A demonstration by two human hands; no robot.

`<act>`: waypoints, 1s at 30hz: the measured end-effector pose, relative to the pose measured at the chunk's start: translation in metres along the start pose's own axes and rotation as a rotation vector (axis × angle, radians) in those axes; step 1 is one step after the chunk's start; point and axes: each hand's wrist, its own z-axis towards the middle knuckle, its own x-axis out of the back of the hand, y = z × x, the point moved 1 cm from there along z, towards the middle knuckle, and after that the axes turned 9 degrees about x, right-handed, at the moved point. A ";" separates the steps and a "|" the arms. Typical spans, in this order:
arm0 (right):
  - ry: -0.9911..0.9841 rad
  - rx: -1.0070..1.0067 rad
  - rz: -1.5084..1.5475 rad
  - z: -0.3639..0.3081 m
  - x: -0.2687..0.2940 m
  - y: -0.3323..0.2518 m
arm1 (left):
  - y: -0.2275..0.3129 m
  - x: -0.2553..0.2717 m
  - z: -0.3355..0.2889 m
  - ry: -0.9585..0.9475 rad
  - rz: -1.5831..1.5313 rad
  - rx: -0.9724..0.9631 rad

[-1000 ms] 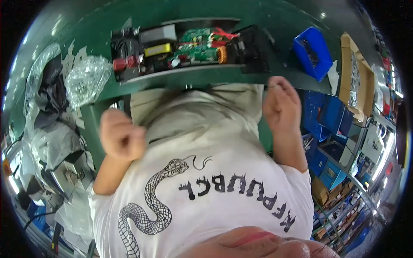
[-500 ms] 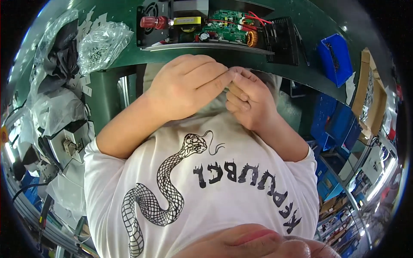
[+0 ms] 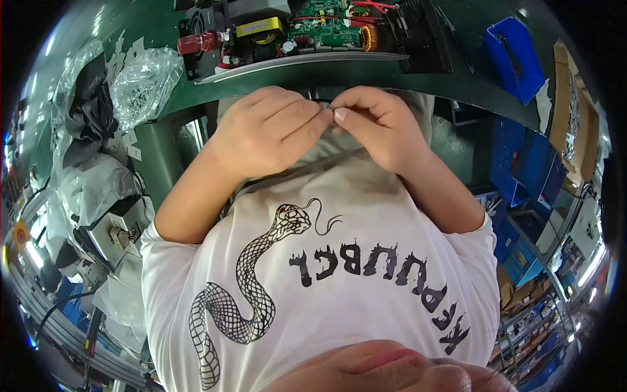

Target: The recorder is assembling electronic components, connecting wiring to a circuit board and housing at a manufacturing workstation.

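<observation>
A green bench runs across the far side, carrying an opened unit with a circuit board, a bag of screws to its left and a blue bin to the right. Near the bench edge, left hand and right hand meet fingertip to fingertip, pinching a small part too tiny to identify. It sits apart from the unit, so by my judgement fitting is not yet done.
</observation>
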 end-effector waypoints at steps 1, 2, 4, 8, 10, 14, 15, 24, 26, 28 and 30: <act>0.036 0.034 -0.112 0.000 0.002 0.001 | -0.002 -0.002 -0.003 -0.009 -0.007 0.000; 0.072 0.068 -0.226 0.001 0.004 0.002 | -0.005 -0.005 -0.006 -0.009 0.025 0.027; 0.154 0.219 -0.417 0.005 0.009 0.007 | -0.009 -0.013 -0.012 -0.011 0.053 0.063; 0.355 0.745 -1.073 0.018 0.018 0.007 | -0.017 -0.030 -0.017 0.039 0.221 0.211; 0.367 0.848 -1.212 0.024 0.021 0.013 | -0.021 -0.035 -0.018 0.033 0.281 0.242; 0.382 0.916 -1.287 0.032 0.020 0.017 | -0.022 -0.043 -0.019 0.061 0.343 0.264; 0.378 0.917 -1.285 0.032 0.018 0.018 | -0.020 -0.043 -0.020 0.060 0.345 0.268; 0.367 0.934 -1.333 0.034 0.015 0.016 | -0.020 -0.045 -0.015 0.069 0.378 0.318; 0.331 0.919 -1.393 0.034 0.014 0.014 | -0.022 -0.047 -0.015 0.084 0.354 0.310; 0.320 0.926 -1.393 0.034 0.015 0.015 | -0.021 -0.046 -0.016 0.076 0.363 0.319; 0.309 0.931 -1.393 0.034 0.015 0.016 | -0.021 -0.046 -0.016 0.066 0.370 0.329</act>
